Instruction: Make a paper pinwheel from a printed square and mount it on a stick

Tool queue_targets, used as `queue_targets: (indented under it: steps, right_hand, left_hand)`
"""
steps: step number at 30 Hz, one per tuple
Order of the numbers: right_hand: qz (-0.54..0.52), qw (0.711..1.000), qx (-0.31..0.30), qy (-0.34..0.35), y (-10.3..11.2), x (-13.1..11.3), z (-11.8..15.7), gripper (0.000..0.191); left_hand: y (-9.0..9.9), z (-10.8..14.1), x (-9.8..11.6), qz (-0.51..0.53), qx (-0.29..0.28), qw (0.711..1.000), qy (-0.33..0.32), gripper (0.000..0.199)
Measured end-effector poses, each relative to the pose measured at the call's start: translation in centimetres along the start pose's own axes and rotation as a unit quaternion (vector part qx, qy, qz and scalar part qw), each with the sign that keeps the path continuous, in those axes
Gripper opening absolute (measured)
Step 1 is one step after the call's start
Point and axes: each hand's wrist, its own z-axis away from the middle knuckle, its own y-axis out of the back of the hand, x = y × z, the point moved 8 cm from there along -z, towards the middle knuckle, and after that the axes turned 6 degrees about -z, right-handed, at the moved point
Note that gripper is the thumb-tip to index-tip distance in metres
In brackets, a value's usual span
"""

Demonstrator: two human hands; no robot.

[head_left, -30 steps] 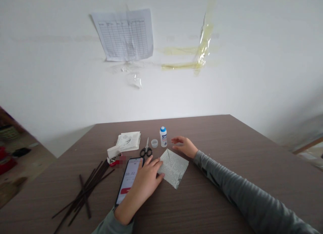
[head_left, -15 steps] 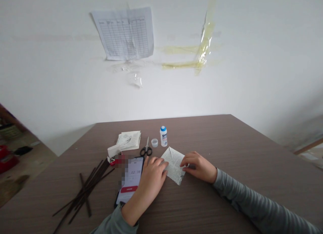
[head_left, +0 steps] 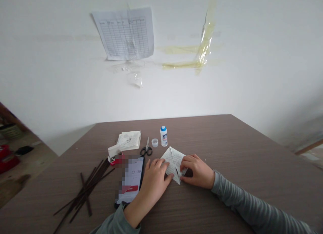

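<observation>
Two bare hands work at the near middle of a brown wood-grain table [head_left: 227, 143], both in grey striped sleeves [head_left: 242, 200]. Between them, a folded square of printed paper [head_left: 172, 161] lies on the table with one corner toward the far edge and one toward the near edge, its small print too fine to read. The left hand [head_left: 153, 183] lies open and flat, its fingertips [head_left: 168, 175] on the paper's lower left side. The right hand [head_left: 197, 171] is half curled, gripping the paper's right side with its fingers [head_left: 186, 163] on top. Just left of the left hand, a smartphone [head_left: 130, 180] lies flat, its screen showing digits that end in 2:39 above a red bar, with parts of the screen pixelated. Toward the far edge stand a white glue bottle [head_left: 164, 136] with a blue cap and a partly legible label, and a small clear lid [head_left: 154, 142] beside it. Black-handled scissors [head_left: 146, 150] lie left of the lid, next to a stack of paper squares [head_left: 128, 140]. A small white and red box [head_left: 113, 153] sits by the stack. Thin dark sticks [head_left: 85, 190] lie in a loose pile near the left edge. Beyond the far edge, a ruled table printed on paper [head_left: 124, 33] is taped to the wall.
</observation>
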Motion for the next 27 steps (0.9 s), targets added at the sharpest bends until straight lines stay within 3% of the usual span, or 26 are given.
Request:
queue_targets:
  steps: [13, 20, 27]
  right_hand:
    - [-0.036, 0.999, 0.024, 0.024, 0.0, 0.7, 0.1, 0.042]
    - [-0.063, 0.998, 0.027, 0.001, 0.8, 0.5, 0.0, 0.023]
    - [-0.094, 0.995, 0.014, -0.007, 0.8, 0.5, 0.2, 0.017]
  left_hand:
    - [-0.9, 0.0, -0.7, -0.015, 0.022, 0.999, -0.025, 0.039]
    - [-0.2, 0.1, -0.4, -0.009, -0.011, 1.0, -0.013, 0.041]
    - [-0.2, 0.0, -0.3, 0.014, -0.009, 1.0, -0.006, 0.04]
